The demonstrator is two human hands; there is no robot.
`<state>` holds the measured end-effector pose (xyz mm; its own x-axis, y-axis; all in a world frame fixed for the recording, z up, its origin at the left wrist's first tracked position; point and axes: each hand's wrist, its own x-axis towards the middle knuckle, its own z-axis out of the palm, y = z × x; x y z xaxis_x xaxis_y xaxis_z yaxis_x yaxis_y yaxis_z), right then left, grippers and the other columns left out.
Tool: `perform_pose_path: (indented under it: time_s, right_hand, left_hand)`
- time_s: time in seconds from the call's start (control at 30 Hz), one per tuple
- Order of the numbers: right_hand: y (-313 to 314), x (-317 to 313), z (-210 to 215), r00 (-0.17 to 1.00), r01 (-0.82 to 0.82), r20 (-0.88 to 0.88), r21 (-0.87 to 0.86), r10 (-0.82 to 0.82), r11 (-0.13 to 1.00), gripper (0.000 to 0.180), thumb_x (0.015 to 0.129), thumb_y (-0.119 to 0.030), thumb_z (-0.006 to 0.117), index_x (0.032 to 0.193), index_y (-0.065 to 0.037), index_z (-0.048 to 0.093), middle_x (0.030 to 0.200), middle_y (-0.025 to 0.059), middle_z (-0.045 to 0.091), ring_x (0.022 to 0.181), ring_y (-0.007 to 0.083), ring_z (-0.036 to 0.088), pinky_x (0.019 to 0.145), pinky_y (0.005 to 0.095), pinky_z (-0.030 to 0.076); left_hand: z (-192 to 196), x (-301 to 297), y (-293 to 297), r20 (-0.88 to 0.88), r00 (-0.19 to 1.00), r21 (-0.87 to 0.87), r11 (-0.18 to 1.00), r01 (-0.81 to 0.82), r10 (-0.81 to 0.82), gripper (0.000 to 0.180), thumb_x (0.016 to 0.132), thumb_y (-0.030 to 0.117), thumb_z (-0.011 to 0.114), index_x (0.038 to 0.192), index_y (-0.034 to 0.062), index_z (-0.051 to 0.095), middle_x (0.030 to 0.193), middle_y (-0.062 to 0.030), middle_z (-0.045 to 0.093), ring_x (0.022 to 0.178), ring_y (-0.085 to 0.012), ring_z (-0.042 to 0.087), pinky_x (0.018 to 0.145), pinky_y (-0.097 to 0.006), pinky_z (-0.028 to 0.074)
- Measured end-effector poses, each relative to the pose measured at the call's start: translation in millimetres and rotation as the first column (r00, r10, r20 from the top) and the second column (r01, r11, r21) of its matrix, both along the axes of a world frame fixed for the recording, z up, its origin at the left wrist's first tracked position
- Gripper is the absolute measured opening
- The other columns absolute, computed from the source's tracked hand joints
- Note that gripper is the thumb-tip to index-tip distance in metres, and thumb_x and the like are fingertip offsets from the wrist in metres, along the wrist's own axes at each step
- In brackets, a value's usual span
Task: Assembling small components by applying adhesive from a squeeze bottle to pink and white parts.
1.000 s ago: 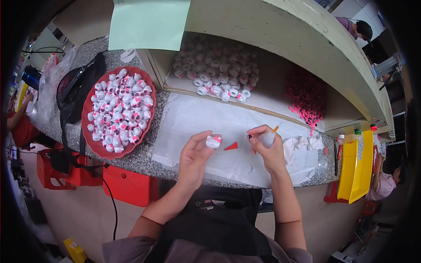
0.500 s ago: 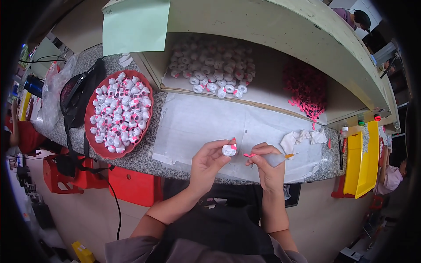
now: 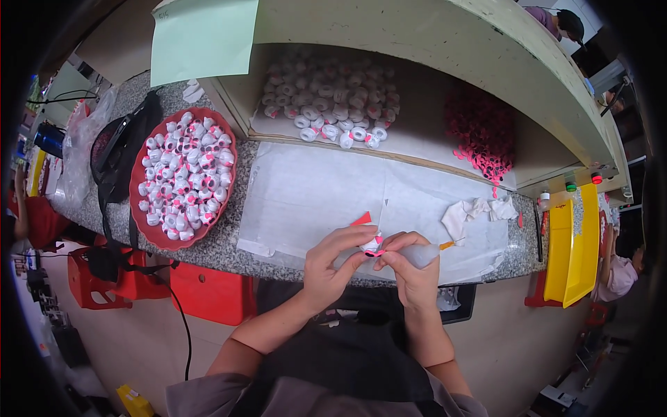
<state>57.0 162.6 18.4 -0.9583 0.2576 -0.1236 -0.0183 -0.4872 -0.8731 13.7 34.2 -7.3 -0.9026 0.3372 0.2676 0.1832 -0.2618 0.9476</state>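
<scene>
In my left hand (image 3: 328, 267) a small white animal-shaped head (image 3: 372, 244) with pink parts is pinched between thumb and fingers. A flat red piece (image 3: 361, 219) shows just beyond these fingertips; whether it is held, I cannot tell. My right hand (image 3: 415, 278) presses a small pink-and-black piece (image 3: 374, 254) against the head's near side with thumb and forefinger. The same hand also keeps a translucent squeeze bottle (image 3: 422, 256) with an orange tip, pointing right. Both hands meet above the near part of the white sheet (image 3: 299, 201).
Left stands a red scalloped bowl (image 3: 134, 201) heaped with similar heads, beside a black bag (image 3: 128, 149). The shelf ahead holds white ring-like pieces (image 3: 333, 104) and a pink pile (image 3: 479, 139). Crumpled tissue (image 3: 479, 212), a black stick (image 3: 538, 233) and yellow trays (image 3: 559, 264) lie right.
My right hand has moved left, bringing the pink piece against the white head. My left hand has turned the head slightly and shifted a little toward the right.
</scene>
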Motion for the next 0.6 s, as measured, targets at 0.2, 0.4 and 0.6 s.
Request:
perform_pose_path:
  time_s: [0.2,0.4,0.6]
  right_hand:
    - [-2,-2,-1,1.0,0.015,0.015,-0.002,-0.015,1.0,0.009,0.07,0.008,0.057,0.076,0.003,0.052,0.077,0.0118,0.053,0.064,0.0172,0.055,0.057,0.0271,0.047]
    - [-2,0,-7,0.999,0.002,-0.046,0.174,0.006,0.985,0.02,0.066,0.009,0.059,0.084,0.003,0.05,0.083,0.013,0.053,0.066,0.0159,0.054,0.052,0.0246,0.046]
    - [-4,1,5,0.992,-0.127,-0.003,0.102,0.127,0.987,0.03,0.067,0.01,0.06,0.094,0.002,0.054,0.083,0.0091,0.056,0.064,0.0096,0.052,0.053,0.02,0.044]
  left_hand:
    - [0,-3,-5,-0.087,0.993,-0.01,0.997,0.081,-0.081,0.027,0.073,-0.009,0.054,0.098,-0.0005,0.052,0.105,-0.0193,0.051,0.1,-0.0254,0.05,0.083,-0.032,0.042]
    - [3,-2,-8,0.115,0.979,0.225,0.964,0.141,-0.17,0.023,0.075,-0.003,0.056,0.097,-0.0013,0.052,0.105,-0.0193,0.051,0.099,-0.023,0.05,0.082,-0.031,0.041]
    - [3,-2,-13,0.106,0.963,0.217,0.951,0.221,-0.247,0.025,0.075,-0.003,0.056,0.099,-0.001,0.053,0.106,-0.0153,0.052,0.102,-0.0219,0.049,0.087,-0.032,0.038]
